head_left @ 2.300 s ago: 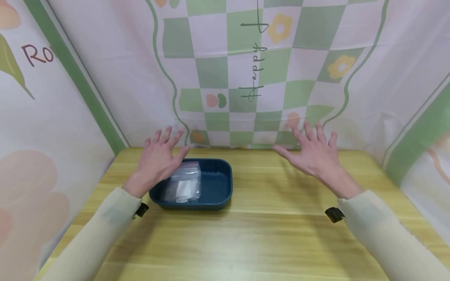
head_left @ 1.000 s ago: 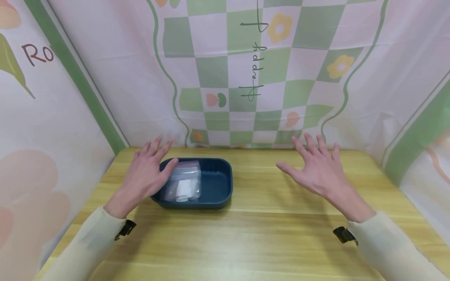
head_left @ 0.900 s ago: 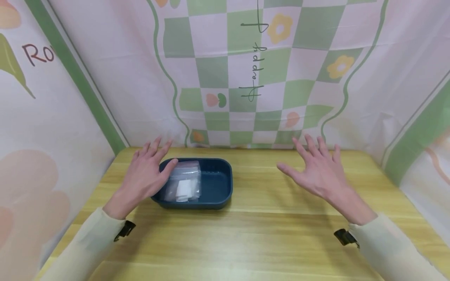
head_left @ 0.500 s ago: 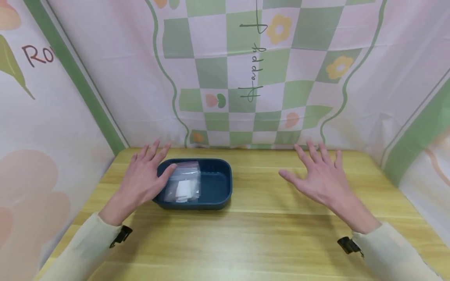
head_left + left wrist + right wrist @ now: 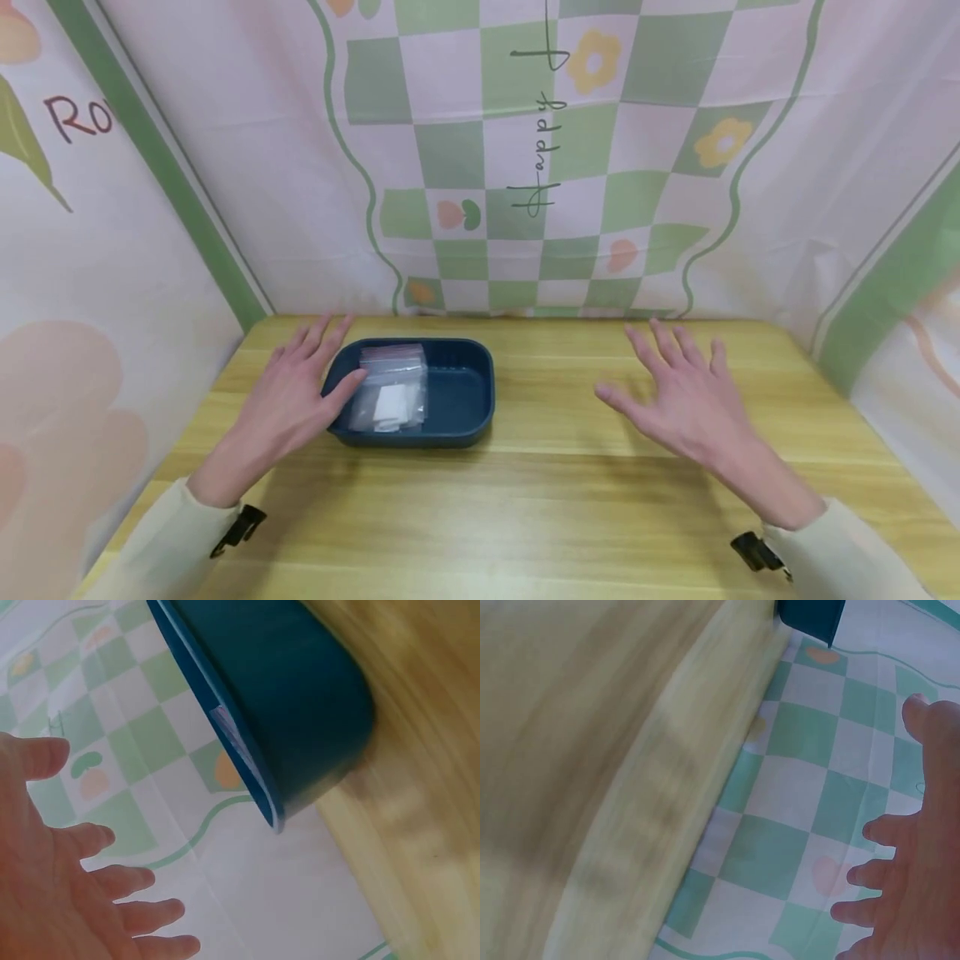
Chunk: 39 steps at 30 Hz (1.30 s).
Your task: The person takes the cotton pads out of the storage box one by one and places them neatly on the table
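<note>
A dark blue rectangular bin [image 5: 459, 437] stands on the wooden table, left of the middle. In its left half lies a clear zip bag [image 5: 390, 400] with small white pieces inside. My left hand [image 5: 288, 400] hovers at the bin's left end, fingers spread, and its thumb overlaps the bin and the bag's edge in the head view. The left wrist view shows that hand [image 5: 82, 892] apart from the bin wall [image 5: 292, 697], holding nothing. Well to the right of the bin, my right hand [image 5: 693, 404] is held over the table with fingers spread, also holding nothing.
The wooden table [image 5: 480, 525] reaches back to a hanging cloth [image 5: 517, 150] with green and white checks. Printed cloth also hangs at the left [image 5: 90, 250] and right sides. Black straps with clips sit at both wrists.
Both hands have drawn back toward the person and slightly outward, uncovering more of the bin's left end. The bin and the bag have stayed in place.
</note>
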Available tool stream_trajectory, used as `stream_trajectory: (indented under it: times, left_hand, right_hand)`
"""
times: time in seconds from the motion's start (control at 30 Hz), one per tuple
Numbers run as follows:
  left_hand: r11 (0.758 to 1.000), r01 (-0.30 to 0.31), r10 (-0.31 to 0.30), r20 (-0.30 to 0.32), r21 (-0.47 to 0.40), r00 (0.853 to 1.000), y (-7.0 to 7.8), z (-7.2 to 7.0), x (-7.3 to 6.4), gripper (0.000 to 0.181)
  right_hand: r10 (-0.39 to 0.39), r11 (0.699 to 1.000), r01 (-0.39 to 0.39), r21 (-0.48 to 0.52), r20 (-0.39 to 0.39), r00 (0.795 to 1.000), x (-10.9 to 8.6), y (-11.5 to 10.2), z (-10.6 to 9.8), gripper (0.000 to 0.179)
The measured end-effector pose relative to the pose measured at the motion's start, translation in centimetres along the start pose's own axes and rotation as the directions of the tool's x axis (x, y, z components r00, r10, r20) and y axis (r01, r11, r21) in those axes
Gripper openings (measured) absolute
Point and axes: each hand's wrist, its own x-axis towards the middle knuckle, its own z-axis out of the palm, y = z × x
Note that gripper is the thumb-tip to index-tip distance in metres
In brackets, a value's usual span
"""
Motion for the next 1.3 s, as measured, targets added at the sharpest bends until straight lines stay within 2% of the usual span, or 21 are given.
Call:
stream_trajectory:
  times: [0.23,0.47,0.57,0.77,1.0,1.1,1.3]
  left_hand:
    - [0.994,0.07,-0.063,0.078,-0.086,0.995,-0.9,0.0,-1.6,0.084]
    - [0.979,0.103,-0.084,0.11,-0.175,0.99,-2.2,0.8,-2.7,0.088]
    - [0.969,0.129,-0.103,0.129,-0.211,0.986,-2.7,1.3,-3.2,0.092]
    - [0.944,0.167,-0.124,0.162,-0.286,0.979,-3.6,2.1,-4.0,0.1]
    - [0.9,0.171,-0.098,0.198,-0.401,0.975,-4.7,3.0,-4.6,0.102]
    - [0.874,0.173,-0.084,0.209,-0.454,0.974,-5.2,3.4,-4.7,0.102]
    - [0.786,0.199,-0.051,0.259,-0.585,0.964,-5.7,3.8,-4.5,0.099]
  right_hand:
    - [-0.05,0.998,0.05,-0.028,-0.009,0.999,-1.5,-0.6,0.2,0.098]
    - [-0.085,0.996,0.087,0.023,-0.055,0.995,-3.6,-1.5,0.5,0.093]
    - [-0.099,0.993,0.103,0.051,-0.082,0.992,-4.4,-1.9,0.8,0.086]
    - [-0.115,0.989,0.122,0.084,-0.081,0.99,-5.7,-2.6,1.2,0.064]
    - [-0.143,0.977,0.159,0.141,-0.113,0.983,-6.7,-3.6,1.4,0.05]
    - [-0.154,0.973,0.173,0.156,-0.123,0.98,-6.9,-4.0,1.3,0.047]
    - [-0.118,0.974,0.128,0.188,-0.068,0.991,-7.3,-4.3,1.2,0.046]
